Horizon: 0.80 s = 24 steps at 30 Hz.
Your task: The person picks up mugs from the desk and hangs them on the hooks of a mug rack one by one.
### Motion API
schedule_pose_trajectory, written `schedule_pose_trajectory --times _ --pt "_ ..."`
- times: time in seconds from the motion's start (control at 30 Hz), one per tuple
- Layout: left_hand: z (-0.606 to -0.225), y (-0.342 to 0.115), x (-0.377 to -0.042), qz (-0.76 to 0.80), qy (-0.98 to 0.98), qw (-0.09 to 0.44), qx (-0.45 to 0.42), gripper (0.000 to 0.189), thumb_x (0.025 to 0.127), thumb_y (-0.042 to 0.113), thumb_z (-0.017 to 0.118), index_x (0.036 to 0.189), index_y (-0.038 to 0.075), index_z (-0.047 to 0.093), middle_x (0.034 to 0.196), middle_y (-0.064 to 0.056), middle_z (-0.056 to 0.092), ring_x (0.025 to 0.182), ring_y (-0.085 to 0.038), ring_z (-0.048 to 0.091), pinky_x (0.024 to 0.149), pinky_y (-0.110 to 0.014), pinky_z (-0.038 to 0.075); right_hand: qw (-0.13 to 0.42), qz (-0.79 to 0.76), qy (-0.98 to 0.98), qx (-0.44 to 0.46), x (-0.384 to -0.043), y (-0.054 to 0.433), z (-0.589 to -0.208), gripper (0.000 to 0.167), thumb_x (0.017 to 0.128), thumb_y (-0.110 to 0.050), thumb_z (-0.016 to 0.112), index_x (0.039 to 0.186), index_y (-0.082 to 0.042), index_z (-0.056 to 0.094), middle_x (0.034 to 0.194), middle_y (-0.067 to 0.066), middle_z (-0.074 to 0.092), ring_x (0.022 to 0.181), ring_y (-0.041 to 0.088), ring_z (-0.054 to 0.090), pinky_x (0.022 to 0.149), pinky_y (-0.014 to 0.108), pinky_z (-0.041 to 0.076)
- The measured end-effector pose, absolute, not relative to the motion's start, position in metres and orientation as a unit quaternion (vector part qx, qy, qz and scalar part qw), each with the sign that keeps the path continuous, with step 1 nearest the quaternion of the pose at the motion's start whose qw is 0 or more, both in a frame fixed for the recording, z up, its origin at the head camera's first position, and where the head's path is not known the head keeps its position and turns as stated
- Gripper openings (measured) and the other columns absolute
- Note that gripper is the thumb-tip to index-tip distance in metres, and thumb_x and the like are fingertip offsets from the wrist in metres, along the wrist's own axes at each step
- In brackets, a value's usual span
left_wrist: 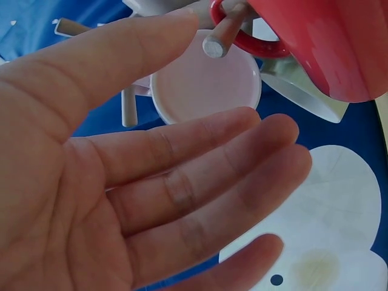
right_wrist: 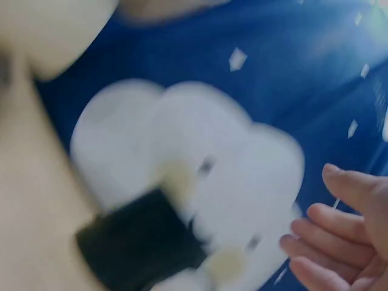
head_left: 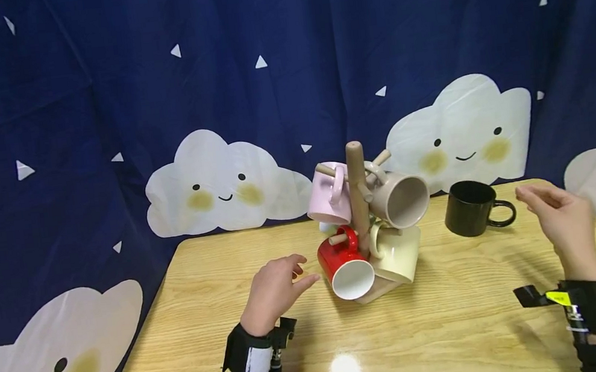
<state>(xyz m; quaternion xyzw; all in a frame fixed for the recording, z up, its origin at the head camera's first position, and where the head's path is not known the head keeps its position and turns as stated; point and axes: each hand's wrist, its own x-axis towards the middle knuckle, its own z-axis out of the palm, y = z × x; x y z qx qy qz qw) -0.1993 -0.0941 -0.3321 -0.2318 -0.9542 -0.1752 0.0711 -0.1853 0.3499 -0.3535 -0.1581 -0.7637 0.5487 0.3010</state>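
A wooden mug tree [head_left: 356,171] stands on the table with mugs hanging from its pegs. The red mug [head_left: 334,257] hangs low at the left, its white inside facing forward. Just left of it is my left hand [head_left: 273,291], thumb and fingers apart, holding nothing. In the left wrist view the palm and straight fingers [left_wrist: 188,188] show beside the red mug's peg. On the right, a black mug [head_left: 464,212] stands upright, handle pointing right. My right hand [head_left: 568,218] hovers beyond that handle, fingers loosely bent and apart from the mug.
Also hanging on the tree are a pink mug [head_left: 323,198], a grey-beige mug [head_left: 384,196] and a cream mug [head_left: 403,251]. The wooden table [head_left: 453,315] ends at a dark blue curtain [head_left: 236,10] with clouds behind the tree.
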Motion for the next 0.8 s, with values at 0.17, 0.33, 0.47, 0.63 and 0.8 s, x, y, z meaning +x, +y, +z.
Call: schedule_pose_trajectory --times 0.17,0.33,0.47,0.63,0.8 --pt "-0.333 -0.095 -0.201 -0.173 -0.956 0.069 -0.227 0.038 0.081 0.037 0.067 0.104 0.007 0.066 0.089 -0.008 0.07 0.076 -0.018 0.065 0.06 -0.029 0.051 0.301 0.481 -0.794 -0.218 -0.196 0.374 -0.402 0.04 0.08 -0.038 0.069 0.116 -0.02 0.066 0.08 -0.042 0.056 0.073 -0.027 0.047 0.062 -0.001 0.035" --pt "-0.334 -0.095 -0.201 -0.178 -0.956 0.07 -0.223 0.038 0.081 0.037 0.068 0.104 0.007 0.066 0.089 -0.007 0.07 0.076 -0.017 0.065 0.059 -0.029 0.051 0.291 0.443 -0.827 -0.188 -0.206 0.384 -0.428 0.051 0.086 -0.038 0.062 0.132 -0.017 0.052 0.124 -0.021 0.053 0.093 -0.03 0.039 0.077 -0.004 0.036" --pt "-0.333 -0.094 -0.201 -0.179 -0.955 0.075 -0.224 0.038 0.081 0.036 0.068 0.105 0.007 0.066 0.089 -0.008 0.07 0.076 -0.017 0.065 0.06 -0.028 0.051 0.276 0.428 -0.845 -0.165 -0.209 0.39 -0.435 0.055 0.089 -0.037 0.057 0.138 -0.014 0.043 0.135 -0.013 0.043 0.101 -0.029 0.034 0.084 -0.005 0.032" --pt "-0.333 -0.095 -0.2 -0.178 -0.956 0.074 -0.221 0.038 0.081 0.035 0.069 0.105 0.007 0.066 0.088 -0.007 0.07 0.075 -0.017 0.064 0.059 -0.028 0.049 0.25 0.424 -0.857 -0.153 -0.214 0.397 -0.445 0.058 0.09 -0.039 0.054 0.139 -0.012 0.039 0.134 -0.017 0.04 0.097 -0.029 0.033 0.077 -0.008 0.03" --pt "-0.335 -0.094 -0.199 -0.178 -0.956 0.074 -0.223 0.037 0.08 0.035 0.069 0.104 0.007 0.066 0.087 -0.005 0.07 0.074 -0.016 0.063 0.057 -0.027 0.047 0.246 0.422 -0.857 -0.165 -0.217 0.403 -0.453 0.056 0.088 -0.041 0.058 0.135 -0.013 0.047 0.115 -0.03 0.051 0.086 -0.028 0.038 0.068 -0.004 0.032"
